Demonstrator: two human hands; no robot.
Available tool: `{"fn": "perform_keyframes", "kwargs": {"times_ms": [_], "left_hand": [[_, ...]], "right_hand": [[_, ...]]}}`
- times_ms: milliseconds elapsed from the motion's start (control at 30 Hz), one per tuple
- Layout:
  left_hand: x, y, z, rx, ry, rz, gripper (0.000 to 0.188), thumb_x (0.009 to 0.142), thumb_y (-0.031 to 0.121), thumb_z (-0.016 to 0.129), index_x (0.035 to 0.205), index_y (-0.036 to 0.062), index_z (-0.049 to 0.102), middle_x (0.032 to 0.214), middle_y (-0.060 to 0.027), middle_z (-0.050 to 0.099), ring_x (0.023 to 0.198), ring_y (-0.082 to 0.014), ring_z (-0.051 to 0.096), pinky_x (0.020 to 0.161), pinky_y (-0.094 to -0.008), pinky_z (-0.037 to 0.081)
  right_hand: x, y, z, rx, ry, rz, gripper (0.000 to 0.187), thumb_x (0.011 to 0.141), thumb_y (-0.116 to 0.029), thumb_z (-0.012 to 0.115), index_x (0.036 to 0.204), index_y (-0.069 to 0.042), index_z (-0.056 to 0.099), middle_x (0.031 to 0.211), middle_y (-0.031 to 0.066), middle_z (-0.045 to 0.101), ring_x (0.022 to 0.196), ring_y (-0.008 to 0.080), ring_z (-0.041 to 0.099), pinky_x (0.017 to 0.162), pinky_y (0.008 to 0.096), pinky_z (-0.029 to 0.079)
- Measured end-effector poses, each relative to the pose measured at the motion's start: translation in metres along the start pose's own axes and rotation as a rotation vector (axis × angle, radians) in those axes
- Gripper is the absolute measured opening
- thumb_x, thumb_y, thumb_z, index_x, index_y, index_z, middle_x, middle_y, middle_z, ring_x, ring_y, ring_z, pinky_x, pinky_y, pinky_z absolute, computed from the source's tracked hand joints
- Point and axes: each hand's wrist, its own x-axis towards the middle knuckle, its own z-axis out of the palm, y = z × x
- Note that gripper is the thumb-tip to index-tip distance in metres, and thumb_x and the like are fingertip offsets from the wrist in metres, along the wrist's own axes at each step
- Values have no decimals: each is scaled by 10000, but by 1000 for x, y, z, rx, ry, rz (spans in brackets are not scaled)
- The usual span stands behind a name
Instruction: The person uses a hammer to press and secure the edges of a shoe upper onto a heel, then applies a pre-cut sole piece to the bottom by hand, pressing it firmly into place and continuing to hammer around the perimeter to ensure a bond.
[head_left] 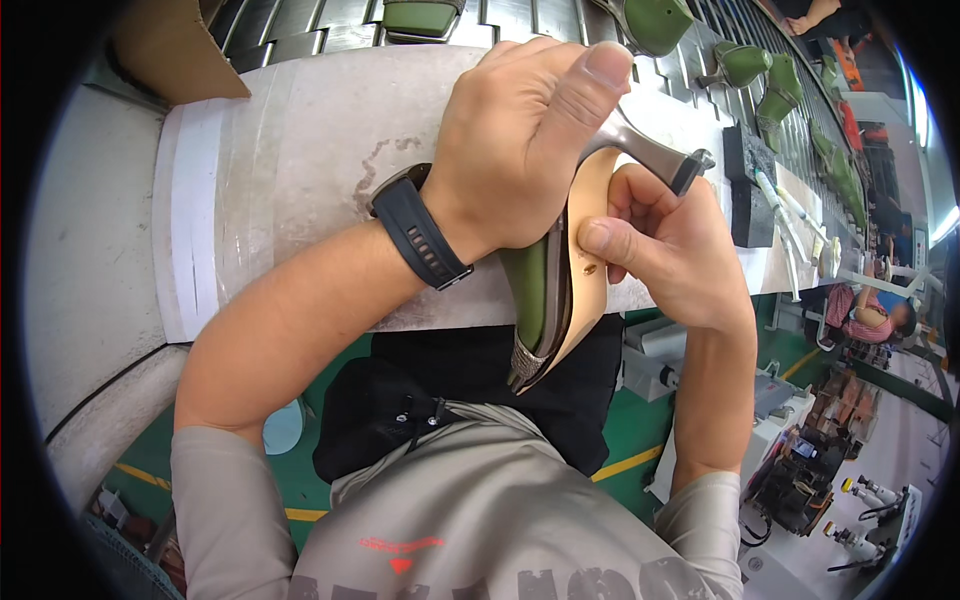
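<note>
The person wears a taupe-grey T-shirt (480, 480) with a faint sheen, its left sleeve (230, 500) and right sleeve (708, 520) ending near the elbows. The front carries a small red print (400, 547) with a red triangle (400, 566), and large dark block lettering (500, 586), partly cut off. The black bottoms (585, 430) have a metal-tipped drawstring (436, 409). A black wristwatch (415, 235) with a slotted strap and metal buckle sits behind the left hand (520, 140).

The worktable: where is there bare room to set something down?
The worktable is bare between the cardboard and the left forearm. Crowded: its right end, with the dark block, and near the shoe held by left hand and right hand.
</note>
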Motion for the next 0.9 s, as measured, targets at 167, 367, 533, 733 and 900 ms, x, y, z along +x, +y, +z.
{"fn": "perform_keyframes", "kwargs": {"times_ms": [167,367,533,733,900], "left_hand": [[2,1,0,127,-19,24,645,1158,476,350,1067,-25,745,1026,-139,730,928,-245,664,865,-342,506],[5,3,1,173,-26,18,636,1154,475,364,1054,-26,743,987,-134,718,875,-237,631,819,-346,492],[7,3,0,208,-47,36,628,1159,464,369,1056,-32,740,913,-113,673,790,-220,587,769,-352,482],[5,-4,6,75,-8,-33,698,1165,535,341,1085,-24,751,791,-47,578,727,-140,517,700,-307,440],[9,-8,3,-18,-50,-87,739,1154,584,340,1095,-24,754,909,-49,670,796,-113,559,750,-275,452]], "right_hand": [[1,6,1,-36,26,14,374,916,-237,891,803,46,674,651,-50,552,604,24,441,511,245,375],[-1,5,2,8,57,23,375,909,-255,898,846,60,705,666,-52,560,608,20,428,507,245,358],[0,-2,11,-17,119,10,389,884,-274,909,883,64,716,675,-50,594,603,17,462,526,221,394],[9,12,27,19,305,-15,316,838,-228,860,821,46,703,660,-12,637,596,33,555,538,230,451],[20,16,26,90,378,-211,330,898,-211,852,1024,61,712,786,14,697,684,68,635,621,240,523]]}}
